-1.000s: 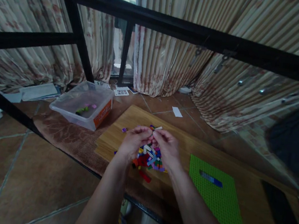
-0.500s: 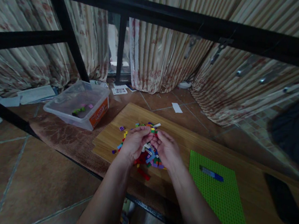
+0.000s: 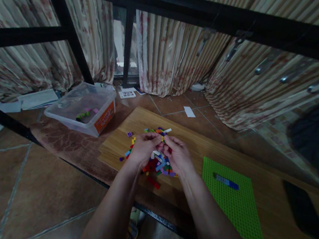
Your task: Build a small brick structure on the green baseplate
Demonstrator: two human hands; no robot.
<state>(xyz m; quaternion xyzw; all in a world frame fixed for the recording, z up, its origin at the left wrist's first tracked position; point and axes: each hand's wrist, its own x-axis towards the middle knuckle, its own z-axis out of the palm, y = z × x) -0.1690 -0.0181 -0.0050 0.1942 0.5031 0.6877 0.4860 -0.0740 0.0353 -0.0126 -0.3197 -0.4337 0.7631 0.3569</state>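
I have both hands over the pile of small bricks [image 3: 157, 163] on the wooden board [image 3: 120, 145]. My left hand [image 3: 142, 149] and right hand [image 3: 176, 155] meet fingertip to fingertip just above the far side of the pile, and the fingers of both are curled in and pinched on something tiny between them. It looks like a small brick, but it is too small and too covered for me to tell its colour or shape, or which hand carries the weight.

I judge the step in hand to be picking or joining a piece out of the pile. Whatever follows calls for a fine pinch and a steady hold, since the loose bricks sit touching one another right beneath my fingers and a careless sweep would scatter them.

To the right, well apart from the pile, the green baseplate [image 3: 231, 201] lies flat on the board with 1 blue brick [image 3: 226, 181] on it.

To the left, off the board, a clear plastic bin [image 3: 82, 106] with an orange label sits on the brown mat [image 3: 67, 142]. It holds only a few bricks, green and pink, lying on its bottom. A dark phone [image 3: 302, 212] rests at the far right.
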